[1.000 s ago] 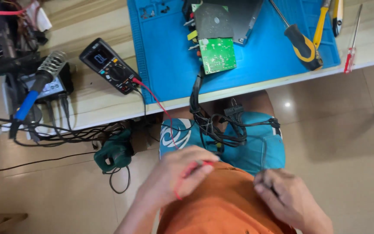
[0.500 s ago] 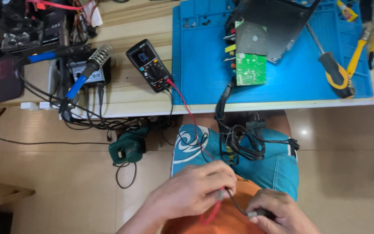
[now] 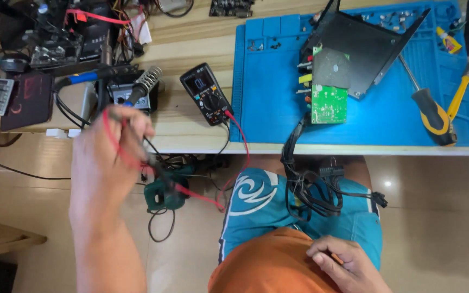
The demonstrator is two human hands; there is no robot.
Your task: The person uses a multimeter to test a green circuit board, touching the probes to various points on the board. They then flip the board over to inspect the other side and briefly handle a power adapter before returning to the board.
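The multimeter (image 3: 207,94) lies on the table (image 3: 191,133) between the soldering stand (image 3: 137,89) and the mat (image 3: 267,116), left of the circuit board (image 3: 329,103).

Glossy tan tiled floor (image 3: 435,217) below, catching a small bright glare of light off to the right. Pale wooden workbench (image 3: 191,38) across the top, its white front edge running left to right. Blue work mat (image 3: 267,114) spread over the bench's right half. Corner of low wooden furniture (image 3: 1,239) at the lower left edge.
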